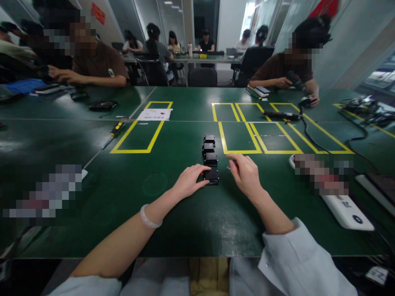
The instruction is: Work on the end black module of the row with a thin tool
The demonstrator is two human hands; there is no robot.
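Note:
Several small black box-shaped parts stand in a row on the green table, the farthest black box (pixel 209 138) at the top of the line. At the near end, my left hand (pixel 189 179) has its thumb and fingers on the nearest black box (pixel 211 176), pinching its left side. My right hand (pixel 246 172) is just to the right of that box, apart from it, with thumb and fingers drawn together. A thin, shiny bit (pixel 228 167) shows at those fingertips, too small to name.
Yellow tape outlines (pixel 131 151) mark the green tabletop (pixel 185 222). A yellow-black screwdriver (pixel 116 129) and white paper (pixel 155 114) lie left. To the right are a black corded tool (pixel 282 116), a tangle of cables (pixel 370 110) and a white device (pixel 354 213). Co-workers sit opposite.

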